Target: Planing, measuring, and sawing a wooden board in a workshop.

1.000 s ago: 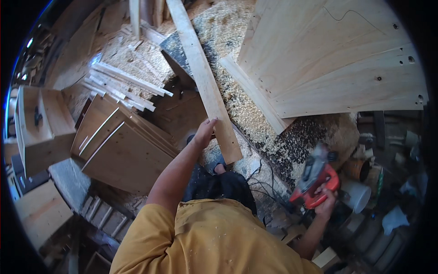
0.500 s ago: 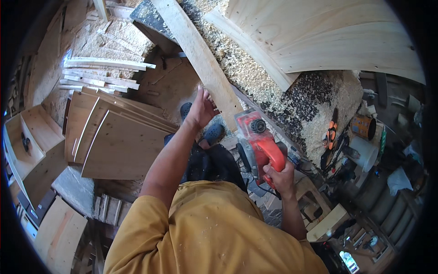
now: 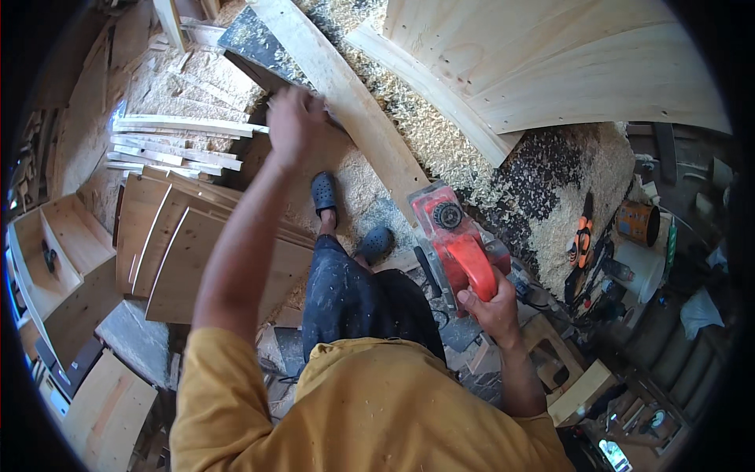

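My right hand [image 3: 494, 311] is closed round the rear handle of a red electric hand planer [image 3: 467, 258]. The planer's front end sits at the near end of a long pale wooden board [image 3: 358, 102], which slants away to the far left over a dark bench. My left hand [image 3: 294, 122], smeared by motion, is by the board's left edge, further up its length. Its fingers are too blurred to show whether they touch the wood.
Wood shavings [image 3: 421, 102] cover the bench. A large curved panel [image 3: 566, 63] lies at the far right. Stacked panels [image 3: 212, 267] and thin strips [image 3: 181, 122] stand left. Orange-handled pliers [image 3: 582, 240], a tin [image 3: 637, 223] and a white bucket [image 3: 641, 271] are at right.
My left hand has moved away from me along the board's left edge. The planer and my right hand stay at the near end. The view has shifted slightly, showing more of my legs.
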The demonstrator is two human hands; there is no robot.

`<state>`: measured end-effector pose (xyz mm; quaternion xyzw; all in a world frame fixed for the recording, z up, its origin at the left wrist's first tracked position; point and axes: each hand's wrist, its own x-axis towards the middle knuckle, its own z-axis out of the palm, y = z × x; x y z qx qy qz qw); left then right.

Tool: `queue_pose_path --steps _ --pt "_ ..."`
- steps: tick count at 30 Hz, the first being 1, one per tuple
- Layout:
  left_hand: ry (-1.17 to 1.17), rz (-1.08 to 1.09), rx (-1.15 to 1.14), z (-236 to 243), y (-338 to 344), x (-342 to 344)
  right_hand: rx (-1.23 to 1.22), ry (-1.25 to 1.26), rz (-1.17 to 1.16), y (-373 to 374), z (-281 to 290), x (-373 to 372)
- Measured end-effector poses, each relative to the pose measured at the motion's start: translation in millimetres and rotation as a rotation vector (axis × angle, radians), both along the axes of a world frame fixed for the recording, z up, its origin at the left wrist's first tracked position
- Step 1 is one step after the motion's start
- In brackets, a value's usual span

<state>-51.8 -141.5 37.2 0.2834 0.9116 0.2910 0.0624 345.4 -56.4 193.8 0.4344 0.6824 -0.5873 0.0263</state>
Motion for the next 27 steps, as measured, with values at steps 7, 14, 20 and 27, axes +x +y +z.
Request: queue_pose_path --steps 7,14,20,27 --pt "0.357 -0.306 -0.576 -40 61 -162 0.112 -0.051 0.085 -4 -18 6" --pt "0.365 -0.269 -0.258 -82 50 -162 0.093 -0.103 0.070 -5 -35 -17" --pt "0.026 -0.181 -0.368 -31 59 -140 0.138 -0.072 0.090 -1 -40 -63" --pt "0.035 -0.191 -0.357 -14 60 -132 0.153 -0.035 0.091 7 -43 -119"
